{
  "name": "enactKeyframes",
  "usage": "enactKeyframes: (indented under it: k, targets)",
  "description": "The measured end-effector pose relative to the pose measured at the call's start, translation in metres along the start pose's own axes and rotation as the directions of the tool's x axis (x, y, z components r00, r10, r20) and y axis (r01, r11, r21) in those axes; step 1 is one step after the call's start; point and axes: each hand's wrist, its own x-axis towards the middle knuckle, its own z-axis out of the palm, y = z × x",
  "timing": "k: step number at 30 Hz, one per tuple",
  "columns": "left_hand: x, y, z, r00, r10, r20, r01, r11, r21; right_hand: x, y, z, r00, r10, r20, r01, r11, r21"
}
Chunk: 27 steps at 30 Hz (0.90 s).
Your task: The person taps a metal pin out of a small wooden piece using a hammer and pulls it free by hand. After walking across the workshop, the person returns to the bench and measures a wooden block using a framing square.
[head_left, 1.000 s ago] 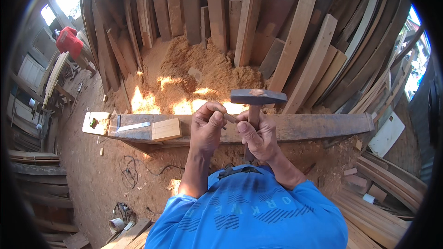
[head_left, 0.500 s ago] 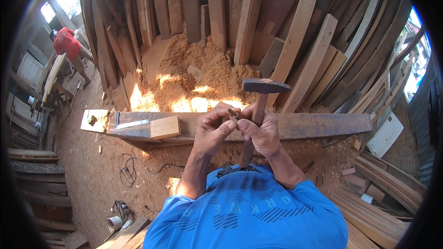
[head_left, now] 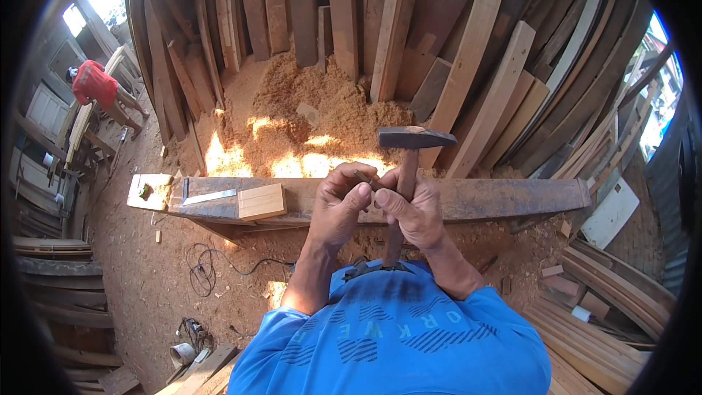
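While right hand (head_left: 415, 219) holds hammer (head_left: 409, 163) — white cylinder (head_left: 183, 355), contents unclear.

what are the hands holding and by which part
The right hand grips a hammer by its handle; the left hand pinches a small thin piece, exact part unclear.

Up in the air over the wooden surface (head_left: 504, 201), in the right grip (head_left: 413, 212), a hammer (head_left: 409, 164). Has a dark gray metal head (head_left: 417, 138) with a light brown patch on top, thick and blunt at the left end, thinner at the right. Has a brown wooden handle (head_left: 392, 245), pointing down toward the body, leaning a little. Pinched in the left grip (head_left: 338, 201), near the hammer, a small, thin, brown piece (head_left: 365, 178). Looks tilted, and mostly hides behind fingers.
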Motion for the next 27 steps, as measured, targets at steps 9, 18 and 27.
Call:
enactKeyframes:
  k: [9,18,27]
  targets:
    - [0.009,-0.001,0.000,0.988,-0.147,-0.052,0.080,0.763,-0.641,0.001,-0.008,0.010,0.998,-0.043,-0.039,0.040,0.997,-0.067]
    - [0.017,0.006,-0.013,0.991,-0.103,-0.090,0.005,0.689,-0.725,-0.020,0.018,-0.003,0.991,0.119,-0.055,-0.131,0.906,-0.402]
    - [0.025,0.021,-0.022,0.998,0.022,-0.055,-0.056,0.658,-0.751,-0.022,0.007,-0.012,1.000,-0.031,-0.001,0.029,0.951,-0.308]
